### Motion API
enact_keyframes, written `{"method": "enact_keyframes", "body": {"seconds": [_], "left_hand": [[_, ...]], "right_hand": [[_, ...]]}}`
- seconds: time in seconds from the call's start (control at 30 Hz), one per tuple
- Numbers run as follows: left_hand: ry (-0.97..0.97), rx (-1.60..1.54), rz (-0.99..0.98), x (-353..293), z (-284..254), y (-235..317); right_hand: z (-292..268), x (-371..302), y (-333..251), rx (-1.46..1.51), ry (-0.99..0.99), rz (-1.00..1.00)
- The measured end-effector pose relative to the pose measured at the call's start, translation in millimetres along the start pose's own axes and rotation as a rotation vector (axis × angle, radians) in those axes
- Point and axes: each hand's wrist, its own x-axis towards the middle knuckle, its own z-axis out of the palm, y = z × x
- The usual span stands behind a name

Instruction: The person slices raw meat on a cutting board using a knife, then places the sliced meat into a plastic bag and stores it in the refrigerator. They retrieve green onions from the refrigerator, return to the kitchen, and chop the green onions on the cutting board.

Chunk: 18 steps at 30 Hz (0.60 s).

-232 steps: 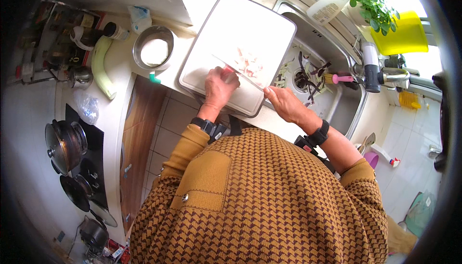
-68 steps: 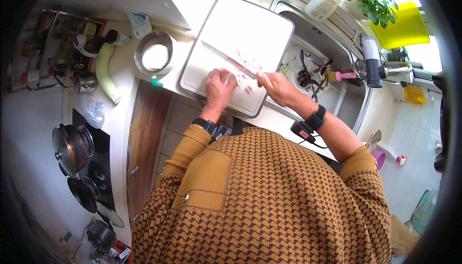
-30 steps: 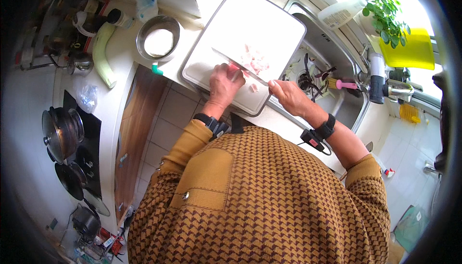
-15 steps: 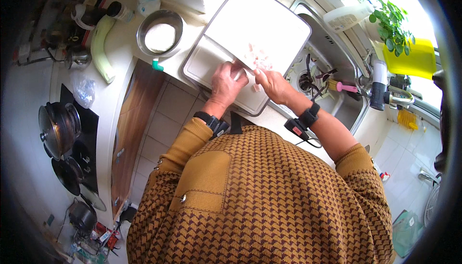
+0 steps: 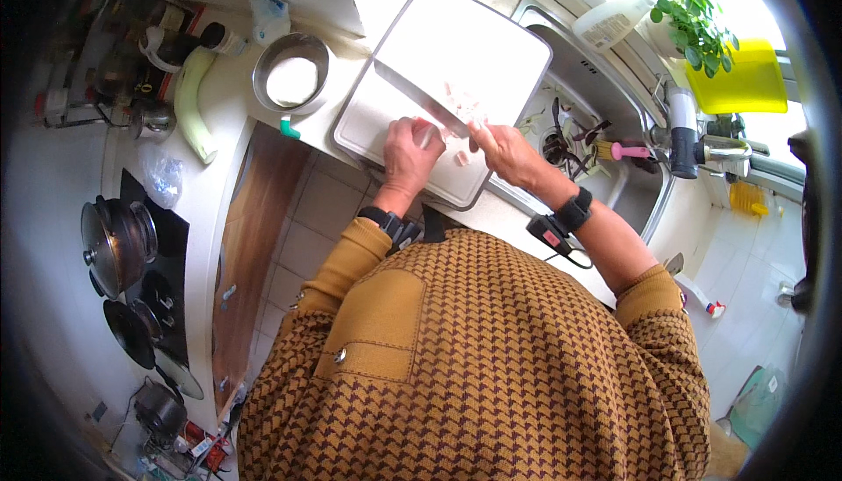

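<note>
On the white cutting board (image 5: 456, 60) at the desk's front edge beside the sink (image 5: 614, 86), the right hand (image 5: 504, 149) grips a knife (image 5: 421, 104) over pale pink pieces (image 5: 460, 99) — the left hand (image 5: 410, 152), fingers curled, rests beside the blade.

The white table (image 5: 228, 104) carries a white cutting board (image 5: 438, 60), a steel bowl (image 5: 292, 73) just beside its left edge, a pale green gourd (image 5: 195, 104), and a black stovetop (image 5: 140, 279) with pots.
</note>
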Motion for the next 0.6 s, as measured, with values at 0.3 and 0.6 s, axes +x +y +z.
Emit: {"method": "enact_keyframes", "body": {"seconds": [0.3,0.6], "left_hand": [[-0.015,0.072,0.034,-2,6,0],[-0.033,0.149,0.026,-2,6,-1]], "right_hand": [[7,-18,12,0.115,-0.087,0.139],[51,24,25,0.034,0.116,-0.242]]}}
